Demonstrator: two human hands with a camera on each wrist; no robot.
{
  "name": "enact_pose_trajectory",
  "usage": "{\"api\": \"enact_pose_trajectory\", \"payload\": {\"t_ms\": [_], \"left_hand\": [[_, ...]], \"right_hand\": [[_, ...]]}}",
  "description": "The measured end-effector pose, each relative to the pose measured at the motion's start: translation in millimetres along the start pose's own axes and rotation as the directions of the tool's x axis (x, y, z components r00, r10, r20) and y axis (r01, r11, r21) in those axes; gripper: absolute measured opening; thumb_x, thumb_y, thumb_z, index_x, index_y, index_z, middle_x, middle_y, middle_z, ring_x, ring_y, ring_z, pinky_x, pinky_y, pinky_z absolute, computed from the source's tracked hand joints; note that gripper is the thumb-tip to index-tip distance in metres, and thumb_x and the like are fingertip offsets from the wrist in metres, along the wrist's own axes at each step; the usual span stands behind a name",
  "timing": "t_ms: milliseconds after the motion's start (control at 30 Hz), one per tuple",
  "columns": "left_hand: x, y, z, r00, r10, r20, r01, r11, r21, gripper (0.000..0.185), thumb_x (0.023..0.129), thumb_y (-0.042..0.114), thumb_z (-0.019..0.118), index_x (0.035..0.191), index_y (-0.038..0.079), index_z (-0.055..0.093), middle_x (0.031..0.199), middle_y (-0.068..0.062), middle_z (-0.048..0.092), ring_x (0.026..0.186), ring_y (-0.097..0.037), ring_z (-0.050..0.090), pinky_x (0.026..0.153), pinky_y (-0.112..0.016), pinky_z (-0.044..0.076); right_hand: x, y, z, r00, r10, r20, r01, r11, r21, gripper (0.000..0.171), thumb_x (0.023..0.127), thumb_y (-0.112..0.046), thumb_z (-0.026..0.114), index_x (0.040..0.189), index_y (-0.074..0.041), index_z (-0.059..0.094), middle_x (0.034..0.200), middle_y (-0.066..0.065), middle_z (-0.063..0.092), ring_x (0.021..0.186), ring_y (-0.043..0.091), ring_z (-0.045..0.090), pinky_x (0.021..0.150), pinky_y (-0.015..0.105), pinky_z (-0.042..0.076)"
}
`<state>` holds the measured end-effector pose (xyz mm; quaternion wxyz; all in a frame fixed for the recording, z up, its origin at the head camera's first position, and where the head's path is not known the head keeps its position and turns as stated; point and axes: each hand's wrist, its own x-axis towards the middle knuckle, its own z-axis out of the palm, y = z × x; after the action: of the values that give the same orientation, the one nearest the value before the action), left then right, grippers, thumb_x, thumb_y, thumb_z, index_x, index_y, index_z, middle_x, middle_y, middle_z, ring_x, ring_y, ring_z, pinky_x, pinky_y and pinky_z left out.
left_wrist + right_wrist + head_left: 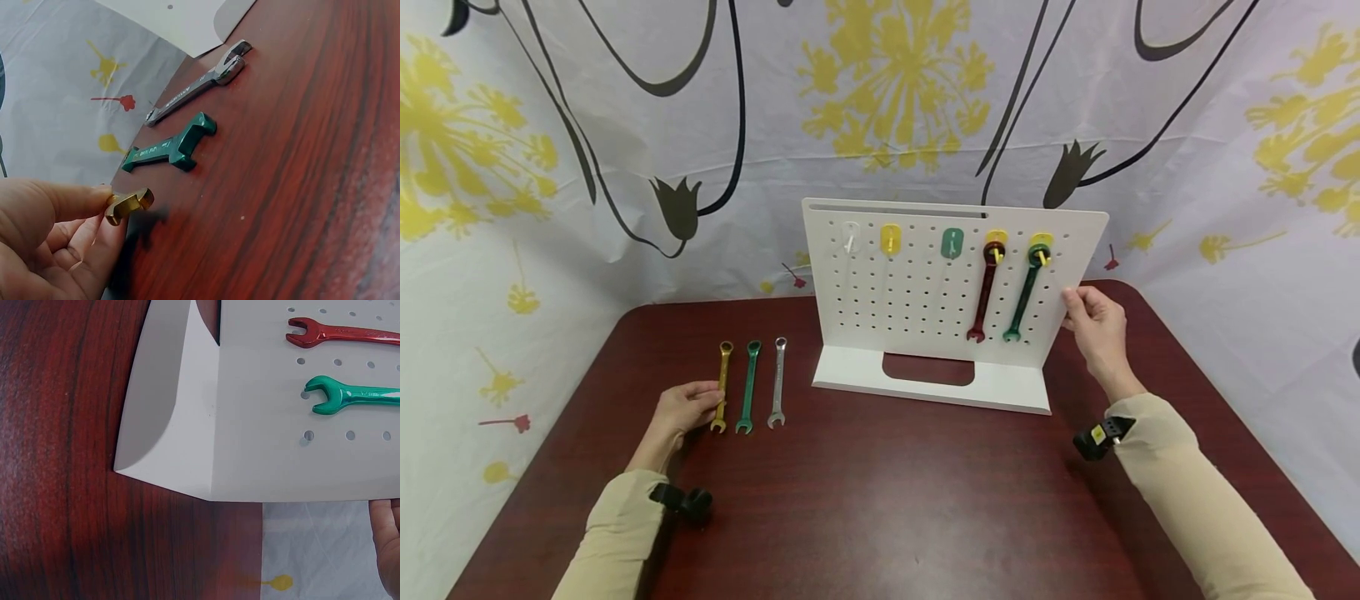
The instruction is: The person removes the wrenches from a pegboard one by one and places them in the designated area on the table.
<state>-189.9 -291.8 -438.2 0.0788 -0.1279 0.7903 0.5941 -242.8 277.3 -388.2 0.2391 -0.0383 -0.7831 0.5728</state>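
Observation:
A white pegboard stand (925,300) stands upright on the dark red table (887,500). A red wrench (985,292) and a green wrench (1024,292) hang from its right-hand hooks, also seen as the red wrench (344,332) and green wrench (350,397) in the right wrist view. My right hand (1093,321) grips the board's right edge. Left of the stand lie a gold wrench (723,385), a green wrench (748,385) and a silver wrench (778,382). My left hand (685,408) pinches the gold wrench (128,205) near its open end, lifting that end slightly.
Three hooks on the board's left and middle, white (850,237), yellow (890,239) and green (952,243), hang bare. A flowered cloth backdrop (625,167) surrounds the table on the back and sides. The table's near half is bare wood.

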Motion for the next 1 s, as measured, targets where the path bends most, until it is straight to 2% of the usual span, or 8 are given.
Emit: {"api": "enact_pose_trajectory", "payload": {"t_ms": [133,333,567,1000], "left_hand": [[0.3,0.0,0.3,0.999,-0.002,-0.032,0.004,0.999,0.046,0.044,0.092,0.01,0.059,0.128,-0.012,0.047,0.078,0.013,0.064,0.066,0.003,0.06,0.06,-0.016,0.053],[1.6,-0.1,0.4,0.997,-0.018,-0.075,0.028,0.99,0.141,0.04,0.092,0.013,0.059,0.125,-0.009,0.052,0.082,0.008,0.064,0.066,0.001,0.059,0.061,-0.018,0.054],[3.9,-0.4,1.2,0.996,-0.002,-0.089,0.019,0.981,0.192,0.039,0.091,0.013,0.061,0.122,-0.009,0.055,0.084,0.005,0.065,0.065,0.002,0.058,0.06,-0.018,0.054],[0.0,4.1,3.3,0.995,0.045,-0.092,-0.019,0.963,0.269,0.035,0.089,0.012,0.062,0.116,-0.01,0.059,0.089,-0.005,0.07,0.065,0.002,0.059,0.06,-0.02,0.055]], "right_hand": [[-1.0,-1.6,0.1,1.0,-0.019,-0.005,0.02,1.0,0.009,0.016,0.094,-0.026,0.057,0.089,-0.013,0.065,0.088,-0.009,0.065,0.078,-0.004,0.059,0.064,0.007,0.05],[-0.8,-3.2,0.4,1.0,-0.022,-0.011,0.022,1.0,-0.006,0.017,0.094,-0.026,0.056,0.089,-0.012,0.064,0.08,-0.019,0.06,0.077,-0.005,0.057,0.063,0.007,0.05],[2.0,-0.9,0.3,1.0,-0.005,-0.006,0.004,1.0,-0.02,0.021,0.095,-0.023,0.055,0.093,-0.004,0.063,0.079,-0.017,0.059,0.076,-0.004,0.057,0.063,0.006,0.049],[-1.2,-2.5,0.3,1.0,-0.009,-0.007,0.009,1.0,-0.009,0.019,0.095,-0.025,0.056,0.091,-0.007,0.064,0.077,-0.018,0.059,0.075,-0.005,0.057,0.063,0.007,0.05]]}}
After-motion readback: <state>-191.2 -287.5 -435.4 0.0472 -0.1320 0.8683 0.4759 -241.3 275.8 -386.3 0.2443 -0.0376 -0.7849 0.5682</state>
